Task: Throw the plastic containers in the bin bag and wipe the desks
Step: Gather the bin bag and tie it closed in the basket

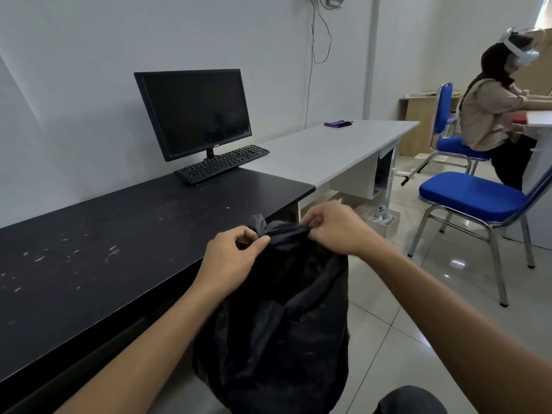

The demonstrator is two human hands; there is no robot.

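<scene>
— Where is the bin bag?
— The black bin bag (pixel 274 324) hangs at about six o'clock in the view, just off the front edge of the black desk (pixel 104 249). Its top is gathered into a neck.

— And the hands?
— They're close together on that neck. The left hand (pixel 230 258) pinches the bunched plastic between thumb and forefinger on its nine o'clock side. The right hand (pixel 334 228) has its fingers curled round the three o'clock side (a twisted tuft of plastic sticks up between the two).

— The desks?
— The black one runs from eight o'clock towards the centre, its top flecked with pale scuffs. At eleven o'clock a dark monitor (pixel 194 112) stands with a keyboard (pixel 222 164) just in front. The grey desk (pixel 328 150) butts against it towards one o'clock, with a purple cloth (pixel 337 124) lying near its far edge.

— Anything else?
— A blue chair (pixel 472 198) stands at three o'clock, and a seated person (pixel 490 115) is at two o'clock, well apart from the bag.
</scene>
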